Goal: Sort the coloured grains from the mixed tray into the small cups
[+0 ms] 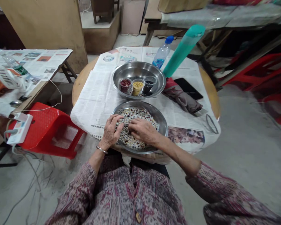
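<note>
Reaching into mixed grains (138,143) in the near pan (163,125): left hand (111,129) curls at the left side, thumb apart from fingers; right hand (142,129) over the middle, fingers bunched narrow, can't tell if pinching any. Far bowl (116,82) holds three cups (137,91): red beans (125,82) left, yellow grains (138,84) middle, black beans (149,83) right.

Grey floor (253,150), red stool (44,126) at left, wooden panel (58,28) behind, blurred red furniture (259,72), perhaps chairs, at right.
</note>
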A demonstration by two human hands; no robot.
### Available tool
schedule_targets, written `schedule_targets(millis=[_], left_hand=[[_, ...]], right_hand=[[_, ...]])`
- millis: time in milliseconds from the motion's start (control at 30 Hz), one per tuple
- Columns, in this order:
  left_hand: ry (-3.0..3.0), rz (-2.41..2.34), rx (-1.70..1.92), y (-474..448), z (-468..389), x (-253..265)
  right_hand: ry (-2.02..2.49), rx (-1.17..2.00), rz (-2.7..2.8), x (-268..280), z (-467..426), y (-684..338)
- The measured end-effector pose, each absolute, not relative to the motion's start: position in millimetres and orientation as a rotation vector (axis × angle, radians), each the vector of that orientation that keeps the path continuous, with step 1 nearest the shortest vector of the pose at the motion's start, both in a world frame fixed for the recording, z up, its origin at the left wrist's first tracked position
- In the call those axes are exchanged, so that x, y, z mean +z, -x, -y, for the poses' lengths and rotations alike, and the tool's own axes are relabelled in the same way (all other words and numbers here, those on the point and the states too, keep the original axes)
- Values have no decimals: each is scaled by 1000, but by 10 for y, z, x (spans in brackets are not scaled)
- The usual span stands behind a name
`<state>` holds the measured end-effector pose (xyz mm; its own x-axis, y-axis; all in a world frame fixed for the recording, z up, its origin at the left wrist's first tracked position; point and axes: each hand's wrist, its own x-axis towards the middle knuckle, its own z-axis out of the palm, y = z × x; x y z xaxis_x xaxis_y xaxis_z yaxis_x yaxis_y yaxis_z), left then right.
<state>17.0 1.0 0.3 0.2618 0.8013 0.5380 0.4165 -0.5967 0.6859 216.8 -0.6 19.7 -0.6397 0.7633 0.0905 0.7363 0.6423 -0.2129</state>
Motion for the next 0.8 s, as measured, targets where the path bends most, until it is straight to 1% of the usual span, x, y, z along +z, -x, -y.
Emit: schedule_targets(millis=[133,233,300,400,500,600,700,800], left_hand=[[-2121,-1088,1286,-169,-14,-6],[-2128,-1084,1285,-167,-21,-8],[-2137,-1090,1274,-167,-26,-6],[-2153,-1088,1279,-168,-30,-4],[-2156,-1086,1287,-170,-23,1],[-2150,-1095,1275,-174,-14,11],[-2151,-1098,1279,-177,-13,17],[-2159,-1102,1278,-174,-17,14]], right_hand=[[1626,150,2458,242,-175,-2342],[1720,86,2359,239,-333,-2263],[1682,71,2368,217,-411,-2146],[1462,147,2452,189,-417,-2005],[1166,328,2558,209,-253,-2012],[990,531,2651,273,7,-2138],[949,581,2744,305,207,-2270],[1109,459,2724,259,231,-2388]])
